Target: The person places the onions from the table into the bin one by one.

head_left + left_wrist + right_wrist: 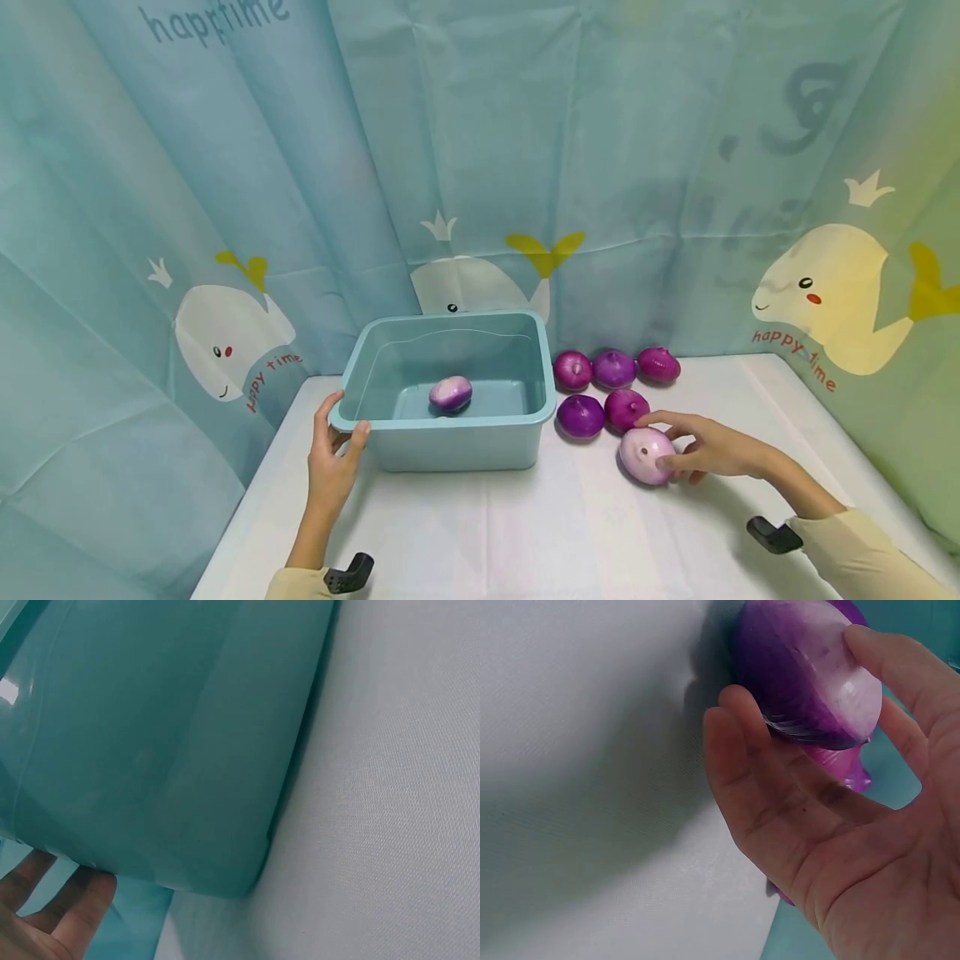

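Observation:
My left hand (333, 467) holds the front left corner of a light blue plastic bin (457, 450), thumb at the front rim and fingers along the left side. In the left wrist view, fingertips (94, 889) touch the bin's outer wall (165, 750). One purple and white onion (451, 393) lies on the bin's floor. To the right, my right hand (697, 450) grips a pale purple onion (643, 454) between thumb and fingers, low over the table. The right wrist view shows the thumb on the white side of this onion (802, 675), with darker purple skin beneath.
Several red onions stand in two rows right of the bin, among them a dark one (580, 417) and a magenta one (626, 408). The white tabletop (540, 533) stretches in front. Behind and at the sides hangs a blue curtain (480, 150) with whale prints.

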### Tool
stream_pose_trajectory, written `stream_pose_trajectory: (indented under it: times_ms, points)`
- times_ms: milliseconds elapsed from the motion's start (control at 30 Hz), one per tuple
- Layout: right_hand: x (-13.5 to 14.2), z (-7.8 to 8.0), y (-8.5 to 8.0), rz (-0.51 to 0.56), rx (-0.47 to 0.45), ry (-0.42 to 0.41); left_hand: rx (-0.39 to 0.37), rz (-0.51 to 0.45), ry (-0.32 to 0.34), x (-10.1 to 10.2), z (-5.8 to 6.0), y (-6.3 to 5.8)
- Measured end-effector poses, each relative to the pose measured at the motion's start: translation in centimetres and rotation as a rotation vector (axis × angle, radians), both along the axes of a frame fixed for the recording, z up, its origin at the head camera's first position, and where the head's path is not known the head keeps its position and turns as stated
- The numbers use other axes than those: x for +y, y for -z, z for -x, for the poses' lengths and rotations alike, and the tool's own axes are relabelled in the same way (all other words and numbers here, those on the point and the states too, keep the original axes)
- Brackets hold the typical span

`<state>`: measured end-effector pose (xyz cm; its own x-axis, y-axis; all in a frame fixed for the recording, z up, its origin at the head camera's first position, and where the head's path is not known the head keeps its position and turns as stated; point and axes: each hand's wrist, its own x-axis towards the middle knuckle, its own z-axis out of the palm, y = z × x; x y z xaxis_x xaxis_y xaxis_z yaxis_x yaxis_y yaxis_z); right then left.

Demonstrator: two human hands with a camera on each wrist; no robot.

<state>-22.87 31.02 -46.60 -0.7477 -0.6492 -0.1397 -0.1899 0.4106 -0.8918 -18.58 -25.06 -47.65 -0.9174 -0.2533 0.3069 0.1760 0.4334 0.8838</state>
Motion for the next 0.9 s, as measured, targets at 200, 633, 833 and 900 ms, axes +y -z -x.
stream_pose_trajectory:
  times_ms: [200, 633, 833, 900]
  points:
    - [-0.1, 0.1, 0.1, 0.005, -0.010, 0.003, 0.003, -0.002, -0.001, -0.1, 0.0, -0.1]
    - [-0.2, -0.1, 0.0, 0.024, -0.017, 0.015, 0.010, -0.019, 0.001, -0.1, 0.2, 0.0]
    - [-0.3, 0.4, -1.1, -0.019, 0.008, 0.003, 0.002, -0.029, 0.014, -0.2, 0.1, 0.2]
    - [-0.1, 0.7, -1.9, -0.048, 0.033, 0.001, -0.004, -0.027, 0.016, -0.1, 0.1, 0.2]
